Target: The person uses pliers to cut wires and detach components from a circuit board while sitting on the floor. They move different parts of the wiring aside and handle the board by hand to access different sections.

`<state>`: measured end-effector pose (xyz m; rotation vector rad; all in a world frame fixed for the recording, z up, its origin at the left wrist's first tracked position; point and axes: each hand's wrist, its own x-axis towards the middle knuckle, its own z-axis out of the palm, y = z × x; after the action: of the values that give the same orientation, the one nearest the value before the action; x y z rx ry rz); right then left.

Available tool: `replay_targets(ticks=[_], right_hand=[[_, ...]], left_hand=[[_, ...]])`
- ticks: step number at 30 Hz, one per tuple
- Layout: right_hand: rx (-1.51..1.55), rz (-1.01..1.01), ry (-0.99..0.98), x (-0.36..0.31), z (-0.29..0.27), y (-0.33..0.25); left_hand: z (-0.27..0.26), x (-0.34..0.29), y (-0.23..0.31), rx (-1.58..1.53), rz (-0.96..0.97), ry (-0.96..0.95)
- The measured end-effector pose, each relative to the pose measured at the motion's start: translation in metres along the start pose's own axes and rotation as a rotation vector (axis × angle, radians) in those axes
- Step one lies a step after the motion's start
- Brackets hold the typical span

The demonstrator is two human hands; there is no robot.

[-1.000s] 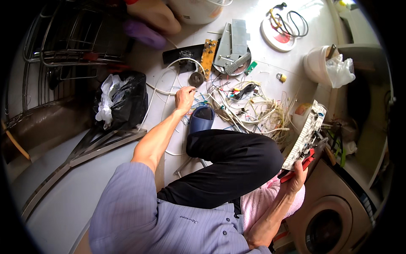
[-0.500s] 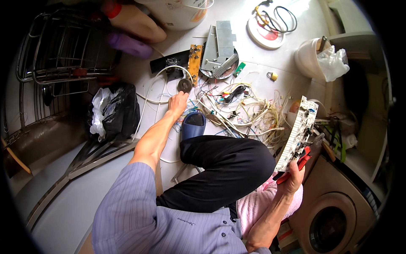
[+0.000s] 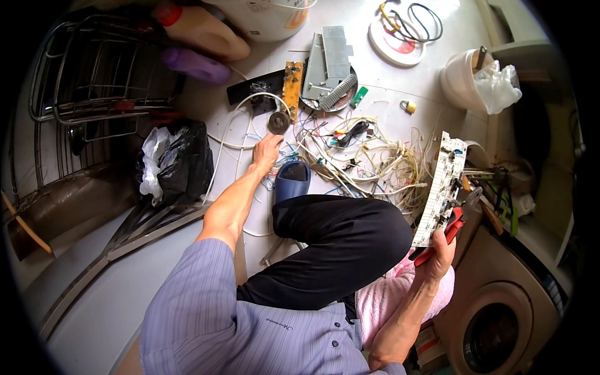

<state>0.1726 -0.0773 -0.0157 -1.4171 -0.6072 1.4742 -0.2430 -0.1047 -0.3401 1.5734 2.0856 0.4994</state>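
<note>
The grip of the right hand point(image 3: 439, 255) is closed around a long white circuit board point(image 3: 441, 186) and red-handled pliers point(image 3: 457, 219), raised near the right edge of the floor point(image 3: 390, 90), by the washing machine point(image 3: 497, 331). Toward the floor's left edge, the left hand point(image 3: 267, 153) has its fingertips at a dark round disc point(image 3: 279, 122); whether its grip holds it, I cannot tell. Beside the disc lies an orange-brown circuit board point(image 3: 292, 90); tangled wires point(image 3: 381, 164) spread right of the blue slipper point(image 3: 292, 181).

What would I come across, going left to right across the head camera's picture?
Black plastic bag → left hand → orange strip → small green piece → white circuit board → washing machine's round door.
</note>
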Motion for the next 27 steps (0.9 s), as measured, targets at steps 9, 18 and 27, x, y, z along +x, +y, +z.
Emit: replay_targets(ticks=[9, 18, 27], right_hand=[[0.016, 0.022, -0.025, 0.008, 0.002, 0.004], [-0.012, 0.03, -0.073, 0.011, -0.008, 0.009], [-0.019, 0.067, -0.042, 0.013, -0.006, 0.011]], left_hand=[[0.008, 0.008, -0.012, 0.047, 0.032, -0.065], [0.017, 0.003, -0.007, -0.056, -0.137, 0.107], [0.005, 0.003, 0.013, -0.059, -0.064, 0.051]])
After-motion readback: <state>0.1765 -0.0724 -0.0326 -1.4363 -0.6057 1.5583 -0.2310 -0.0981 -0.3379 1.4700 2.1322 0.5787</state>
